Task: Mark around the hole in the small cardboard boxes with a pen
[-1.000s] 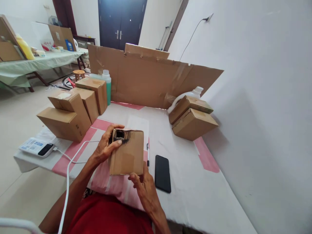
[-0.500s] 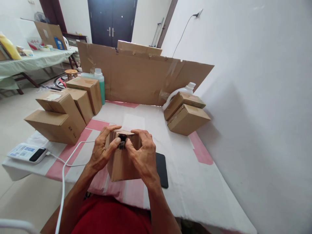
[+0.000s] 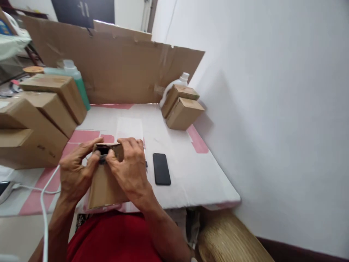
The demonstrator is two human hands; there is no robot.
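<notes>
- Both hands are on one small cardboard box (image 3: 105, 185) at lower left of centre, its near end at the table's front edge, its open top end turned away from the camera.
- Left hand (image 3: 73, 171) is curled round the box's left side, thumb pressing at the dark opening on top.
- Right hand (image 3: 128, 169) is wrapped over the right side, fingers folded across the top flap, forefinger meeting the left thumb at the opening.
- Just right of that hand, a black phone (image 3: 161, 168) lies flat on the white table (image 3: 191, 171), apart from the box.
- Far left, a stack of cardboard boxes (image 3: 35, 120), with a green bottle (image 3: 77, 78) behind them.
- Upper centre, two more boxes (image 3: 181, 107) lean against a white jug (image 3: 174, 85), in front of the cardboard sheet (image 3: 114, 69) standing along the back.
- White cable (image 3: 45, 203) trails down at lower left.
</notes>
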